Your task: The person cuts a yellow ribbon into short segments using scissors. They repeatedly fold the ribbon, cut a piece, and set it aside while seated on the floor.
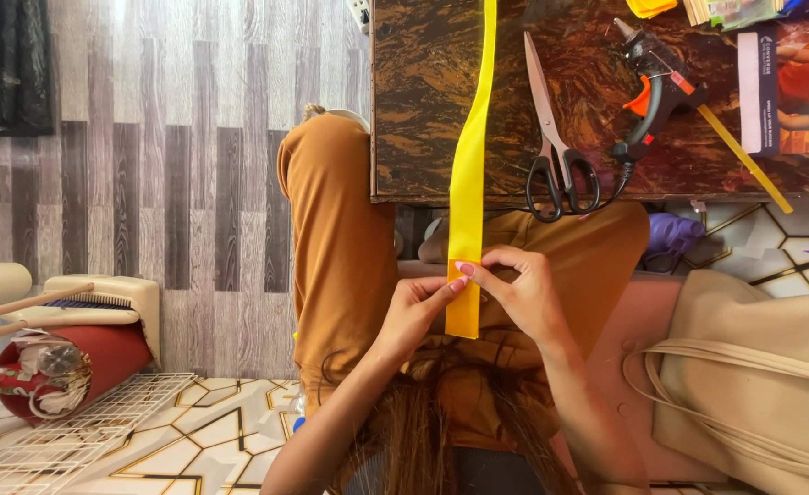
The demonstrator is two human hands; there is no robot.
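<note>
Bright, even daylight, sharp pic (slight fisheye bend at edges).

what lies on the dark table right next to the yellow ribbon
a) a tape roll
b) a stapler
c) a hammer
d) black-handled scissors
d: the black-handled scissors lie on the dark table just right of the yellow ribbon, which both hands hold lower down.

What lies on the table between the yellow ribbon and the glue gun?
In the head view, black-handled scissors lie closed on the dark table, between the yellow ribbon and the glue gun.
</note>
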